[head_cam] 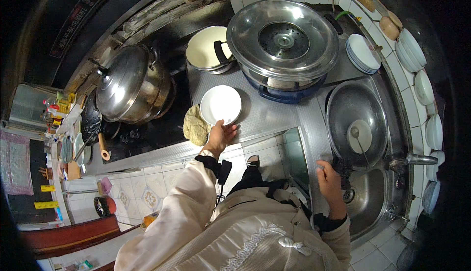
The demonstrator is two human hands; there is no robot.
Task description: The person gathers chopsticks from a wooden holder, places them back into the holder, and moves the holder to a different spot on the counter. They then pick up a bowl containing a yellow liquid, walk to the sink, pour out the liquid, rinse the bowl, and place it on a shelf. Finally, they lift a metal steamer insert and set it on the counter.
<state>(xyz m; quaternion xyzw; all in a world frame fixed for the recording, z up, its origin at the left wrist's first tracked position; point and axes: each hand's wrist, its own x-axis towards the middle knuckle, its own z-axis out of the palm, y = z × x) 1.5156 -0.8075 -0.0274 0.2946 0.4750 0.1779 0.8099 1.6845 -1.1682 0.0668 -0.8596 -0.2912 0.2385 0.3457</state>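
Observation:
My left hand (220,137) is at the near rim of a white bowl (220,104), the thumb against the rim and the fingers just below it. The bowl is over the patterned metal countertop (265,120), right beside a crumpled yellowish cloth (196,125). My right hand (330,182) holds nothing, its fingers loosely bent and apart, over the counter's front edge beside the sink (371,197). Beyond that hand, a large metal basin (336,131) contains a small pale bowl (352,144) with a ladle (355,132) in it.
A big lidded steel pot (283,65) stands behind the white bowl, near cream enamel basins (206,48). Left, a steamer pot (128,87) is on the black stove (143,142). Stacked plates (362,54) are at right, and a faucet (415,160) reaches over the sink.

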